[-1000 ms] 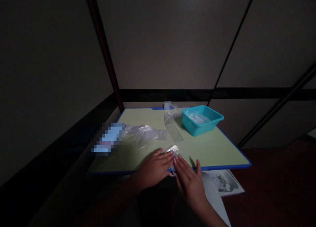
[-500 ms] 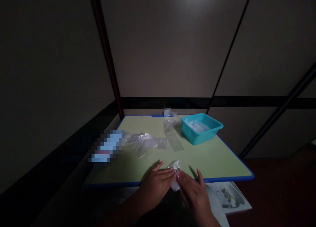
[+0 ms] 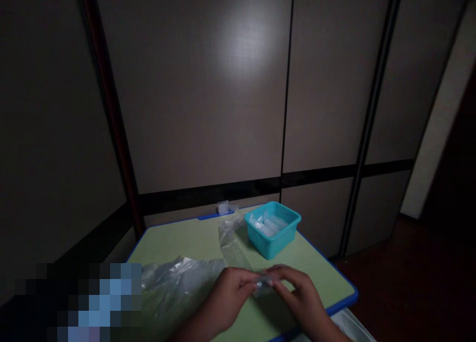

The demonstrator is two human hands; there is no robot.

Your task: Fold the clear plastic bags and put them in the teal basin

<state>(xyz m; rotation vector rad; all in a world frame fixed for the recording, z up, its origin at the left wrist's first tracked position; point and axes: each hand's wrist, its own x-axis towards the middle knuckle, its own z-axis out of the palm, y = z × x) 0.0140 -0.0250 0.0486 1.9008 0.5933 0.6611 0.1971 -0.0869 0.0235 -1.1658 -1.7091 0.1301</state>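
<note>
Between my two hands, over the front part of the table (image 3: 269, 314), is a small clear plastic packet (image 3: 264, 281). My left hand (image 3: 231, 295) pinches its left end between thumb and fingers. The other end is gripped in the same way by my right hand (image 3: 299, 290). What the packet contains is too small and dim to make out. A crumpled clear plastic sheet (image 3: 182, 277) lies just left of my left hand. Beyond my hands, a strip of clear plastic (image 3: 231, 244) stretches toward the back edge.
A turquoise basin (image 3: 271, 245) with clear plastic packets (image 3: 269, 225) in it stands at the back right. Another small packet (image 3: 223, 207) is at the table's back edge. Dark wall panels (image 3: 208, 109) rise behind. A pixelated blue patch covers the lower left.
My hands have lifted the plastic packet from the table's front edge, and the fingers have gone from pressing flat to pinching its ends. The view has turned right and tilted up.
</note>
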